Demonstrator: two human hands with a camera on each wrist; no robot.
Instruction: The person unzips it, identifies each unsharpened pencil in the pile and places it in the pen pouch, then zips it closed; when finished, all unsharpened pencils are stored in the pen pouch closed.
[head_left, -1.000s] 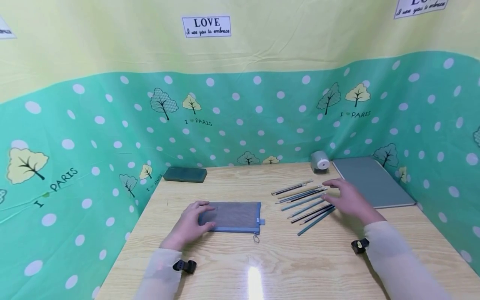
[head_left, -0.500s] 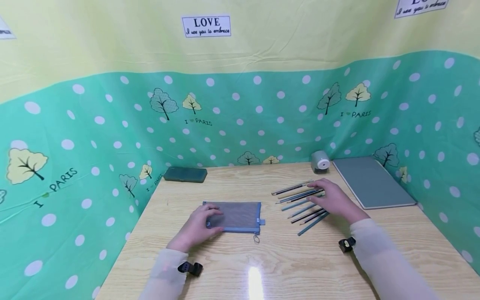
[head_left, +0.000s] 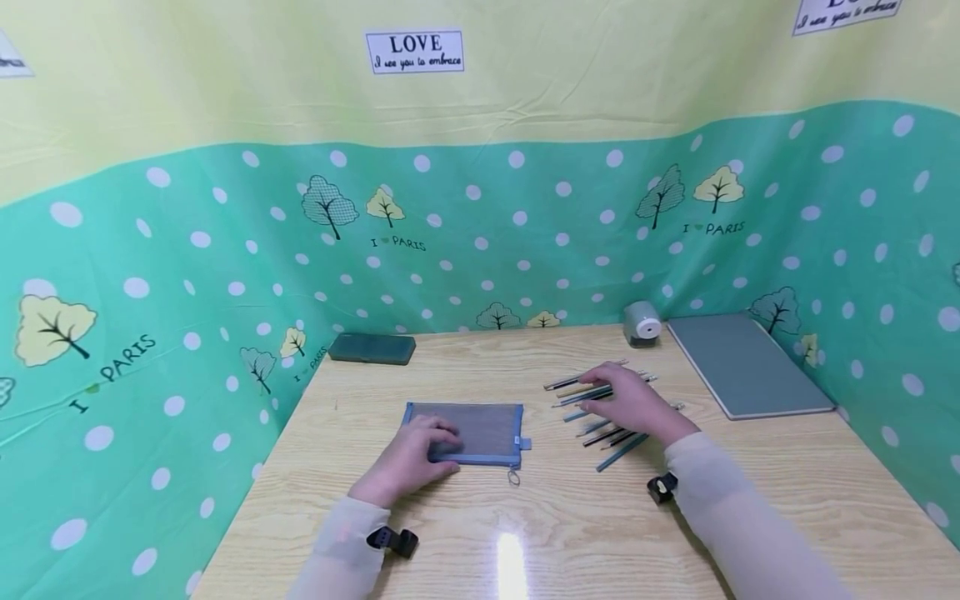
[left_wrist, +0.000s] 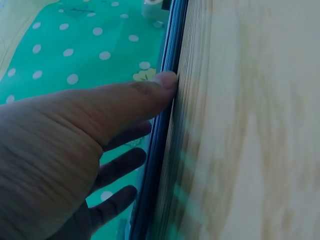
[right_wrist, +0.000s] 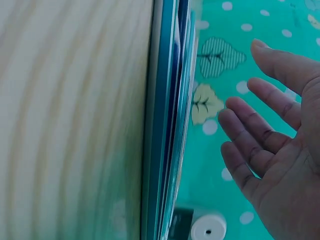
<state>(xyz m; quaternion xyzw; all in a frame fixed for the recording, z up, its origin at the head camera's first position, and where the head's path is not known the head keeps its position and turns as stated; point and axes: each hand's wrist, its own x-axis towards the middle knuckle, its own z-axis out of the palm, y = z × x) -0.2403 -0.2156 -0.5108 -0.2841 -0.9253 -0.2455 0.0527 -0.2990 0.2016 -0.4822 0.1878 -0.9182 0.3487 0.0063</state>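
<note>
A blue-edged mesh zipper pouch (head_left: 491, 429) lies flat on the table, its zipper pull ring at the near right corner. My left hand (head_left: 412, 457) is over the pouch's left end. In the left wrist view the thumb (left_wrist: 140, 100) overlaps the pouch's blue edge, with the other fingers spread loosely. Several pencils (head_left: 618, 456), blue, black and wood-coloured, lie fanned out right of the pouch. Above them hovers my right hand (head_left: 630, 403), covering their middle part. In the right wrist view its fingers (right_wrist: 245, 135) are spread and nothing is between them.
At the back left sits a dark green case (head_left: 371, 349). A grey and white pencil sharpener (head_left: 642, 325) stands at the back, beside a flat grey board (head_left: 750, 367) on the right. A polka-dot curtain (head_left: 450, 225) borders the table (head_left: 450, 542).
My right hand has moved left from the pencils' right ends to over their middle. The left hand has shifted slightly right and nearer along the pouch, which stays put.
</note>
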